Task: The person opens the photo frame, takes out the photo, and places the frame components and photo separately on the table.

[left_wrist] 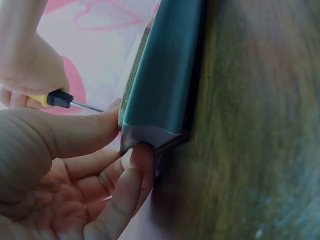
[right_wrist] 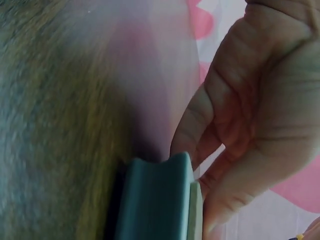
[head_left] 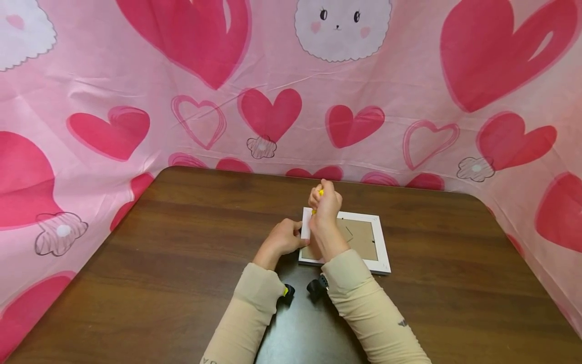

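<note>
A picture frame lies face down on the table, its white border around a brown backing board. My left hand pinches its left edge, thumb on the back and fingers at the underside. In the right wrist view this left hand appears beside the blue-grey frame side. My right hand, raised over the frame's left part, grips a screwdriver with a yellow and black handle. Its metal shaft slants toward the frame's back near my left thumb, which hides the tip.
The dark wooden table extends around the frame, its far edge against a pink curtain printed with hearts. Black wrist cameras sit on the inner sides of both wrists, close to the frame's near edge.
</note>
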Demonstrator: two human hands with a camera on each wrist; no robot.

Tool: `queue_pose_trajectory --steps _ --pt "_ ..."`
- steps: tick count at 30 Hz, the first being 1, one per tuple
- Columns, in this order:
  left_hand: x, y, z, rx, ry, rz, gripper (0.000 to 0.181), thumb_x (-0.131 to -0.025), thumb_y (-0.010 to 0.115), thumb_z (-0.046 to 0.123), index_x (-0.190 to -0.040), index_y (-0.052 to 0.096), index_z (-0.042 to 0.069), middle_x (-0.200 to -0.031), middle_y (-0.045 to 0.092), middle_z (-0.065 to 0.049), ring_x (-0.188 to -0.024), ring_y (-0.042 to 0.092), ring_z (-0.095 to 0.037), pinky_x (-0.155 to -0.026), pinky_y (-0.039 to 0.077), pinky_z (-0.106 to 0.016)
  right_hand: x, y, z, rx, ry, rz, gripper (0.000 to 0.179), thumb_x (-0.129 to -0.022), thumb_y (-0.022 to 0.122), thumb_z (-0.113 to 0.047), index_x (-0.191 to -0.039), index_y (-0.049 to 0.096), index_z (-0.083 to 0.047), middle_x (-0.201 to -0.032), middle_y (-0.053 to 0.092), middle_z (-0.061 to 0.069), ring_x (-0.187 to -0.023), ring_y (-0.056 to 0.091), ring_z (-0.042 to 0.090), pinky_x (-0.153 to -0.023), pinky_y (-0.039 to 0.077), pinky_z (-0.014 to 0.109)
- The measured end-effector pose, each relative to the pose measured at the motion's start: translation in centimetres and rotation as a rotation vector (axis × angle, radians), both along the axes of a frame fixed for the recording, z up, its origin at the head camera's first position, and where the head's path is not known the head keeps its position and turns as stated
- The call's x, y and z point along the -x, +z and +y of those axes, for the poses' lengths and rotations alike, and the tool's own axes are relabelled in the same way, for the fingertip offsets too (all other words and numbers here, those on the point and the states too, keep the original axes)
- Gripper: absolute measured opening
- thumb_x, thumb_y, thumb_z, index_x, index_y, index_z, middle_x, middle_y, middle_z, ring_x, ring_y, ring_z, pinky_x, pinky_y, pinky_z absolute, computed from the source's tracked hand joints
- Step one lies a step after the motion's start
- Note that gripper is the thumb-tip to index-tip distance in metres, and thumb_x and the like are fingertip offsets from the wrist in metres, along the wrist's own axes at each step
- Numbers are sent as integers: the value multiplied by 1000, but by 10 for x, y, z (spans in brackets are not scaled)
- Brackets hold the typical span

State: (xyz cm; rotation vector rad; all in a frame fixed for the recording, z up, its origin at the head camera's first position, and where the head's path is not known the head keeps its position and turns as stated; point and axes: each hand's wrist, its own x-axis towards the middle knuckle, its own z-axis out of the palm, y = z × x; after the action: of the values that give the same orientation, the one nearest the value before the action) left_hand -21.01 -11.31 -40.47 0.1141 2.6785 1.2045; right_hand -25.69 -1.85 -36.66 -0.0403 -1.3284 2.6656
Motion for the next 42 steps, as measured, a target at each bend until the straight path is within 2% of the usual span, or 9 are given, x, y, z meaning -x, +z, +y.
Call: queue_pose_trajectory --steps 5,9,14,18,24,28,33,37,42 --pt "-1 1 -1 -6 -18 38 14 -84 76 16 -91 69 6 -59 39 2 -57 38 -13 -54 27 -23 -1 -2 -6 -56 8 12 55 -98 39 -14 -44 33 -15 -41 25 -9 -38 20 4 -45 13 19" --pt "-1 0 -1 -6 -16 32 14 -84 76 17 -89 68 6 -57 38 2 -56 37 -13 -53 27 -24 -1 -3 -6 -56 7 7 55 -98 39 -15 -44 34 -15 -41 26 -9 -38 20 4 -47 11 21" --pt "-1 -1 0 -15 4 -21 24 -84 77 17 -104 71 5 -62 43 -1 -59 41 -15 -54 30 -24 2 -4 3 -4 2 -4 57 -100 37 -14 -44 32 -16 -41 24 -9 -38 20 4 -49 9 24" --pt "-1 -1 1 -21 1 -30 26 -85 77 15 -106 70 3 -64 46 -1 -59 42 -15 -54 31 -23 5 -5 13 58 4 -8 56 -101 36 -15 -46 32 -16 -40 25 -9 -38 20 4 -44 13 20" --pt "0 -2 -2 -77 1 -22 30 -84 77 11 -112 71 4 -61 43 1 -54 39 -13 -50 30 -22 7 -7 28 95 75 -3 57 -104 31 -18 -47 33 -15 -40 28 -8 -39 22 7 -43 19 19" --pt "0 -3 -2 -92 0 -35 36 -84 77 13 -119 70 6 -63 45 1 -56 41 -12 -51 33 -22 10 -7 40 137 127 -37 59 -107 30 -25 -49 34 -15 -42 29 -6 -43 22 8 -45 21 18" --pt "-1 -1 -3 -102 -5 -58 31 -87 75 15 -116 70 5 -65 50 1 -58 46 -12 -53 37 -22 13 -4 52 185 215 -87 59 -108 30 -29 -51 34 -14 -47 29 -5 -50 19 11 -49 22 19" --pt "-5 2 -6 -131 5 -94 32 -89 73 17 -118 68 3 -68 60 -4 -59 59 -14 -58 43 -23 16 4 60 213 200 -83 54 -107 36 -23 -54 35 -14 -51 31 -6 -49 21 9 -50 23 17" --pt "-8 11 -8 -123 19 -119 45 -91 71 21 -130 61 0 -79 66 -10 -65 72 -21 -70 52 -28 20 18 71 175 113 -35 44 -104 43 -9 -60 43 -11 -54 38 -4 -47 29 8 -50 26 18"
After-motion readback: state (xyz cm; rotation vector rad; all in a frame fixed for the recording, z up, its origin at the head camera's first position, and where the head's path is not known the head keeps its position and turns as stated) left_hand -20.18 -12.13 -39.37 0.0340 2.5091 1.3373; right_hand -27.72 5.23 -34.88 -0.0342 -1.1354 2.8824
